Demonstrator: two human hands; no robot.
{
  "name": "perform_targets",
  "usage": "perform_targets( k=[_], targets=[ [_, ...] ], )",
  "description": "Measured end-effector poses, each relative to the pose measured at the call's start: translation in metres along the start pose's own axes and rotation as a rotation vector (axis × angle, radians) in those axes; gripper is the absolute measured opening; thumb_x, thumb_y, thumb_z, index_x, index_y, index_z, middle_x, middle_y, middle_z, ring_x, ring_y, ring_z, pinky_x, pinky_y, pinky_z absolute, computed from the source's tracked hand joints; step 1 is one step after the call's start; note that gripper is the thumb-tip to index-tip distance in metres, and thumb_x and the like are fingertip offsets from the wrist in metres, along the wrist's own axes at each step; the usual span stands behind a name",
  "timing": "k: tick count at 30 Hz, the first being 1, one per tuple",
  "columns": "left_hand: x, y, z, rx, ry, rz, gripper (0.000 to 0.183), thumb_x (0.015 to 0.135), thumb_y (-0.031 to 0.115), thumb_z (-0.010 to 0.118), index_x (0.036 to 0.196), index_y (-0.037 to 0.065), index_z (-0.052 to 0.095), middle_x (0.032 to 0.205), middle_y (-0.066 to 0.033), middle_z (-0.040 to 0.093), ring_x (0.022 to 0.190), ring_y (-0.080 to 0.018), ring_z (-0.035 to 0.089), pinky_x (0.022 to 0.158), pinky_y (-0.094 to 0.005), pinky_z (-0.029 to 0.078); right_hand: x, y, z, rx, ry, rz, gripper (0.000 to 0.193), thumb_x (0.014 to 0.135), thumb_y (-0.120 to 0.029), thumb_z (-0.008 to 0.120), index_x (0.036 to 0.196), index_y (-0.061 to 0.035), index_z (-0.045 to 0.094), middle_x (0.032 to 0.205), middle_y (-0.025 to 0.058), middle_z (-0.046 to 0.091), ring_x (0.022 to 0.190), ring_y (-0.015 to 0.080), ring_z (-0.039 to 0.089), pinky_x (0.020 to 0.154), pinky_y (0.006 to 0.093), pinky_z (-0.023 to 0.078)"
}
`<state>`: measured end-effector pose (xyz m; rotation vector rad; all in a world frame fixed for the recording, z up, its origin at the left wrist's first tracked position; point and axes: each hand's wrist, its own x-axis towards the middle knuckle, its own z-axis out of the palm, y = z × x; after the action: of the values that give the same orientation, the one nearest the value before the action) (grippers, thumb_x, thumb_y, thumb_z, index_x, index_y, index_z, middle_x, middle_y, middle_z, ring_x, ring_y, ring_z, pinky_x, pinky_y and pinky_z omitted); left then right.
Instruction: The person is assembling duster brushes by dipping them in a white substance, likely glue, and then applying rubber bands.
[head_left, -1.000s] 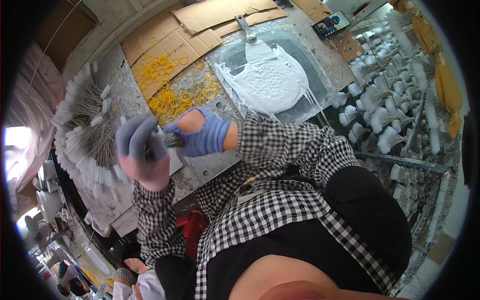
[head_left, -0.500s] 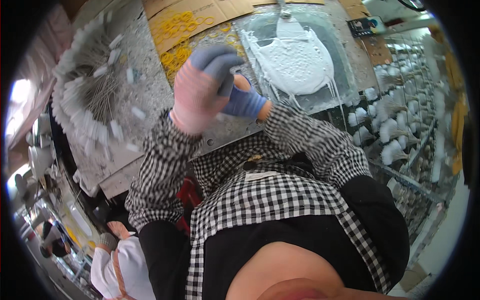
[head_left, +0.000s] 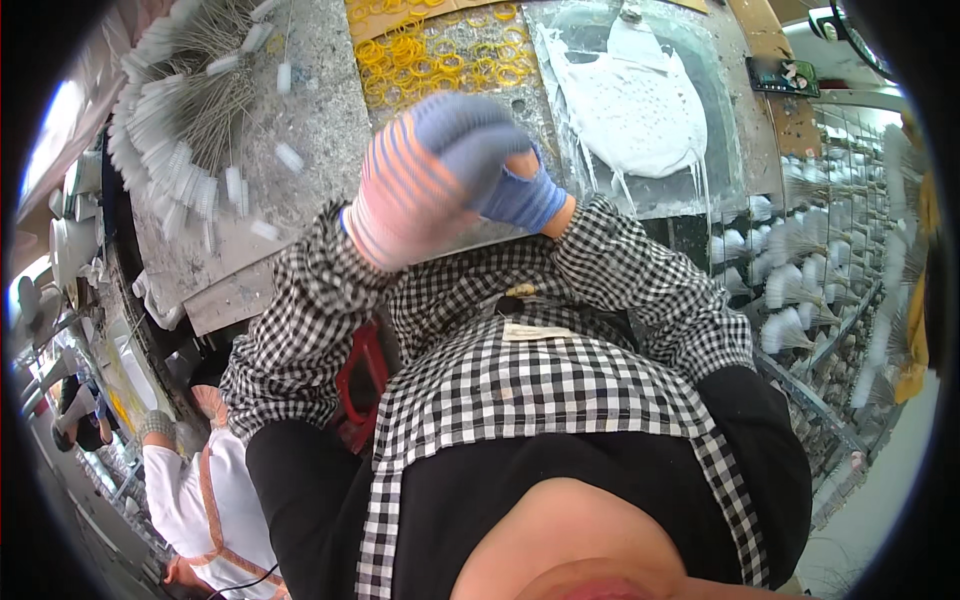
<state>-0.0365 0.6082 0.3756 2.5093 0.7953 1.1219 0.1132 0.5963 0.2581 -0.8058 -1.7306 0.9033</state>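
My left hand point(head_left: 420, 185), in a pink glove with blue-grey fingertips, is curled over my right hand point(head_left: 532, 196) in front of my apron. The left fingers are bent and closed; whatever lies inside them is hidden. My right hand wears a blue glove, with bare skin at the thumb, and its other fingers are behind the left hand. Just beyond both hands, many yellow rings point(head_left: 440, 58) lie scattered on the worktop. To their right, thick white paste point(head_left: 635, 115) is spread over a glass sheet point(head_left: 722, 150), with a flat scraper point(head_left: 634, 42) at its far end.
On the left of the worktop point(head_left: 320, 110) fans a big pile of white bristle brushes point(head_left: 165, 150) with thin wire stems; several lie loose. A phone point(head_left: 783, 76) lies at the far right. Racks of brush bundles point(head_left: 790, 285) stand right. Another person point(head_left: 205, 490) is behind at lower left.
The view has shifted, so the worktop and its things sit further right and higher. My hands stay pressed together, the left one still curled over the right.
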Motion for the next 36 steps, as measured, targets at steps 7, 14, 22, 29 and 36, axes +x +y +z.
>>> perform_targets(
  k=[7,14,22,29,36],
  targets=[
    [0.047,-0.011,-0.028,0.108,0.080,0.008,0.029,0.082,-0.006,0.066,0.101,0.015,0.075,0.101,-0.0063,0.071,0.082,-0.0248,0.071,0.070,-0.0340,0.057,0.053,-0.002,-0.018,-0.207,-0.102,-0.121,0.040,0.079,-0.028,0.082,0.110,-0.0071,0.067,0.097,0.0150,0.070,0.086,0.0323,0.069,0.077,0.0398,0.057],
    [0.020,-0.023,0.015,0.086,0.069,0.025,0.026,0.079,-0.005,0.067,0.098,0.012,0.074,0.098,-0.0066,0.070,0.081,-0.0264,0.071,0.069,-0.0344,0.056,0.019,0.042,-0.019,-0.167,-0.086,-0.110,0.039,0.081,-0.030,0.081,0.111,-0.0091,0.068,0.092,0.0169,0.069,0.084,0.0339,0.069,0.075,0.0407,0.057],
    [0.125,0.003,0.047,0.048,-0.040,0.197,0.029,0.082,0.000,0.067,0.106,0.015,0.073,0.092,-0.0086,0.068,0.083,-0.0270,0.069,0.070,-0.0357,0.055,0.036,-0.010,-0.123,-0.318,0.071,-0.004,0.026,0.086,-0.031,0.076,0.097,-0.0082,0.069,0.089,0.0090,0.071,0.083,0.0231,0.070,0.073,0.0348,0.056],
    [0.208,-0.002,0.159,-0.182,-0.127,0.560,0.024,0.083,0.004,0.059,0.105,0.008,0.067,0.102,-0.0122,0.063,0.095,-0.0340,0.064,0.081,-0.0412,0.056,-0.030,0.082,-0.235,-0.397,0.177,0.016,0.029,0.096,-0.033,0.069,0.108,-0.0069,0.071,0.098,0.0074,0.074,0.094,0.0179,0.070,0.084,0.0305,0.055],
    [0.196,-0.026,0.176,-0.262,-0.147,0.465,0.025,0.083,0.003,0.058,0.107,0.006,0.066,0.103,-0.0129,0.062,0.094,-0.0331,0.064,0.079,-0.0392,0.055,-0.018,0.079,-0.233,-0.824,0.002,0.642,0.062,0.081,-0.051,0.080,0.122,-0.0075,0.065,0.108,0.0113,0.071,0.104,0.0229,0.067,0.092,0.0344,0.052]
  ],
)
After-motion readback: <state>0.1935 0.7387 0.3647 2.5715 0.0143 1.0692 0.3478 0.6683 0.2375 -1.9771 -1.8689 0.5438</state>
